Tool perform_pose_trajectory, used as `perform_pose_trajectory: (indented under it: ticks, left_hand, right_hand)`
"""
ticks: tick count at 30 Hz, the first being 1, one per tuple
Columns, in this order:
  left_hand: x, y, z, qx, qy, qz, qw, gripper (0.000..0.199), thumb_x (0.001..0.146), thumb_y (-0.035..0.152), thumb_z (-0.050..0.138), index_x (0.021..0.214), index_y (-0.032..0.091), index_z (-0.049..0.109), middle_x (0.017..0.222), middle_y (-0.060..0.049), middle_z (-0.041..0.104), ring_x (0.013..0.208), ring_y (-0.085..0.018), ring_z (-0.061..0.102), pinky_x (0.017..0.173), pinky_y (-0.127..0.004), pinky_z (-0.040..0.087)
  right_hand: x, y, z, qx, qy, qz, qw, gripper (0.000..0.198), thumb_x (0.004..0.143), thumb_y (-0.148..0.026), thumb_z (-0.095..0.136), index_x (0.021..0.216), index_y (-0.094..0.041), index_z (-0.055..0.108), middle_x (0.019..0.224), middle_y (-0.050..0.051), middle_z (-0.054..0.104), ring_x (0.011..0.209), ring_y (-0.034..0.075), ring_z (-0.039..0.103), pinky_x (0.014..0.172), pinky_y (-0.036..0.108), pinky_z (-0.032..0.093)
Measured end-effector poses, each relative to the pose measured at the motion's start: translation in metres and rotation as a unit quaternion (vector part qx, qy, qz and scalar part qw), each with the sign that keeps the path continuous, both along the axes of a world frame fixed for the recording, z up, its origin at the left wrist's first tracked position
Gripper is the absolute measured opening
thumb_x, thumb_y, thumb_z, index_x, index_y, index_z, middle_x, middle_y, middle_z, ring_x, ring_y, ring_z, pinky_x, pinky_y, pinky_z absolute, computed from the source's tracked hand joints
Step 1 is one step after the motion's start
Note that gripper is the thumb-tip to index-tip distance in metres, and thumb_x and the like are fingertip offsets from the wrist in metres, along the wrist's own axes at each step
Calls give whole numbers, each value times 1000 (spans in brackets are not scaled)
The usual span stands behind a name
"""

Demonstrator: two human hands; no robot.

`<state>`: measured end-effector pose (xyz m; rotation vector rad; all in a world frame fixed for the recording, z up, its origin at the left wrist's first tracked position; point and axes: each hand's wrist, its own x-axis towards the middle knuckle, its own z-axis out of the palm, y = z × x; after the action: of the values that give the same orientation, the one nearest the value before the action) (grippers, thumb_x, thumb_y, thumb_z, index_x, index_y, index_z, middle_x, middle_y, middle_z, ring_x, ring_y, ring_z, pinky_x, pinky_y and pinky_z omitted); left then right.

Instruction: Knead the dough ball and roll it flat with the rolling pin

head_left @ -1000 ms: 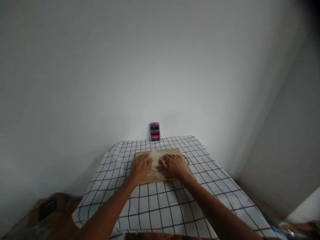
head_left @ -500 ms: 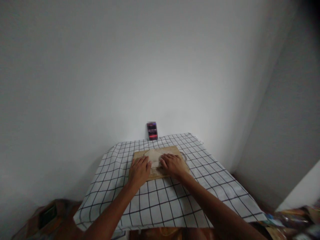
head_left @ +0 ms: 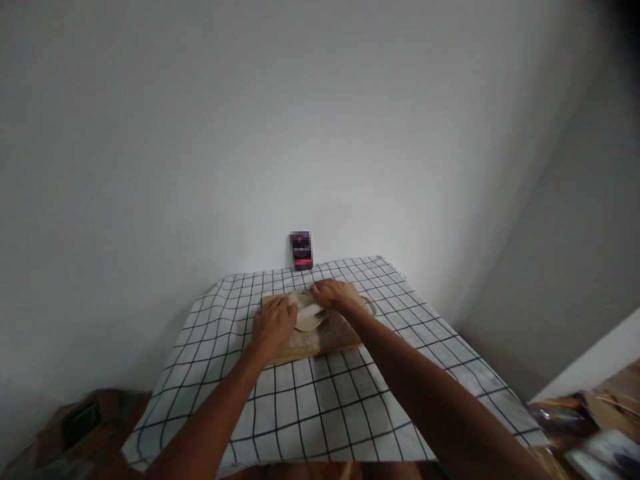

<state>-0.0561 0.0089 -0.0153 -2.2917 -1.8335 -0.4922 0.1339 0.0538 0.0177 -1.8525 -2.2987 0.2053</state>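
A flat, pale sheet of dough (head_left: 309,323) lies on a floured wooden board (head_left: 295,348). My left hand (head_left: 274,320) rests on the board's left part, fingers laid forward and the thumb touching the dough's left side. Over the far right side of the dough, my right hand (head_left: 333,293) has its fingers curled round the edge. A lighter raised band crosses the dough between both hands; it looks like a fold, though blur hides its exact shape. Both fingertips' undersides are out of sight.
The board sits on a table with a black-and-white checked cloth (head_left: 295,413). A dark pixelated upright object (head_left: 302,251) leans near the wall at the back. A ring-like handle (head_left: 370,307) shows beside the board. Boxes (head_left: 80,427) stand low at left, clutter (head_left: 590,427) at right.
My right hand has moved away from me and slightly left, from lying flat to curling round the dough's far edge. My left hand has shifted little. The view has tilted slightly.
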Motion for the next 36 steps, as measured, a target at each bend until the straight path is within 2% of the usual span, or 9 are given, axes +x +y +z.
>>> perform_pose_trajectory:
  ticks: [3,6,10,14,17,21,27,32,36]
  left_hand:
    - [0,1,-1,1,-12,15,1000,40,105,37,39,124,20,69,137,-12,71,126,-26,65,109,-41,46]
    - [2,-3,0,23,-11,-2,1000,42,105,37,37,126,19,69,138,-13,71,127,-28,64,111,-43,44]
    - [6,-13,-1,40,3,-18,999,45,105,34,35,127,15,70,133,-14,73,125,-29,65,111,-44,45]
    - [4,-24,-9,49,4,-23,999,48,104,35,36,132,12,68,139,-15,70,130,-31,62,115,-46,44]
    - [1,-29,-14,57,4,-37,998,50,105,37,35,136,13,67,144,-15,67,135,-31,59,119,-46,41]
    - [1,-28,-14,56,0,-31,998,48,105,35,36,134,15,68,140,-15,70,129,-30,63,114,-46,46]
    - [7,-6,-6,44,17,-21,999,43,101,26,36,125,15,70,131,-14,74,119,-27,68,106,-42,50]
    - [7,31,4,-42,30,-20,998,40,100,25,37,121,22,71,134,-9,73,127,-23,65,110,-38,47]
    - [6,55,7,-104,31,-14,994,39,103,33,37,115,23,73,127,-12,75,117,-27,69,101,-42,51]
  right_hand:
    - [2,-11,1,19,-1,3,1000,54,110,-43,26,122,-22,74,129,13,74,120,27,67,100,41,49]
    - [7,-33,-1,59,0,9,998,48,110,-36,29,122,-18,72,128,14,74,122,26,66,103,39,47]
    - [11,-67,-19,88,15,3,996,47,111,-39,29,124,-21,71,138,12,69,132,25,60,116,42,37]
    - [14,-96,-44,108,47,10,993,49,110,-47,35,144,-22,59,157,11,54,143,25,50,123,47,27]
    - [16,-105,-51,119,50,25,991,59,109,-54,39,154,-18,48,162,13,46,149,26,43,127,49,20]
    - [17,-98,-41,97,41,29,994,58,107,-61,41,145,-21,59,158,13,53,145,28,49,124,49,25]
    - [19,-74,-26,97,17,49,994,46,111,-50,32,128,-25,67,137,8,70,127,22,64,108,35,43]
    - [21,-49,-26,100,-4,36,994,57,112,-52,22,117,-23,71,124,10,75,114,25,70,98,35,48]
    - [23,-30,-23,75,-8,42,996,64,111,-57,18,115,-24,73,122,10,76,113,26,70,98,36,48]
